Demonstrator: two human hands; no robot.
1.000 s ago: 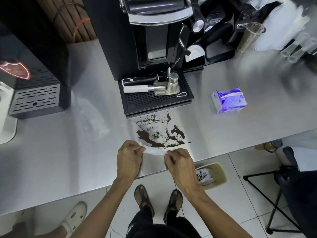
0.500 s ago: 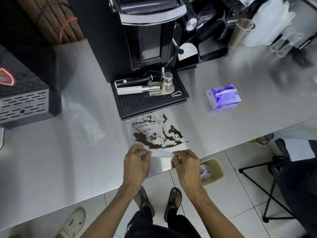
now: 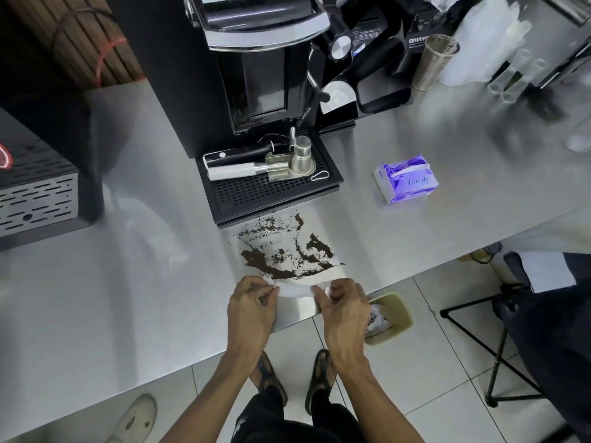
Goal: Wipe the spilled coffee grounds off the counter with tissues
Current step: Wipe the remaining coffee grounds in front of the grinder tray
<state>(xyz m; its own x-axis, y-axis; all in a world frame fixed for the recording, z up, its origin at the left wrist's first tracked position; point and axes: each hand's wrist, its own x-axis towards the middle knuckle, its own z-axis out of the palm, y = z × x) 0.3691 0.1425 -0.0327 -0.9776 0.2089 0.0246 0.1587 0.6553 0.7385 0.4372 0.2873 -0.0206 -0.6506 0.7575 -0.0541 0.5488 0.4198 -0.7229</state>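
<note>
Dark coffee grounds (image 3: 284, 251) lie scattered on a white tissue sheet (image 3: 332, 272) spread flat on the steel counter (image 3: 144, 282), just in front of the coffee machine's drip tray (image 3: 271, 190). My left hand (image 3: 251, 306) pinches the tissue's near left corner. My right hand (image 3: 343, 306) pinches the near right corner. The near edge of the tissue (image 3: 294, 290) is folded up between both hands, close to the counter's front edge. A purple tissue pack (image 3: 406, 182) sits to the right.
A black coffee machine (image 3: 249, 68) stands at the back, with a portafilter and small metal jug on its tray. A grinder and a metal cup (image 3: 431, 62) are at the back right. A waste bin (image 3: 388, 318) sits on the floor below the counter edge. A black box (image 3: 38, 193) is at the left.
Both hands keep pinching the tissue's near corners and have lifted the near edge slightly. The camera view has shifted; the grounds stay in place.
</note>
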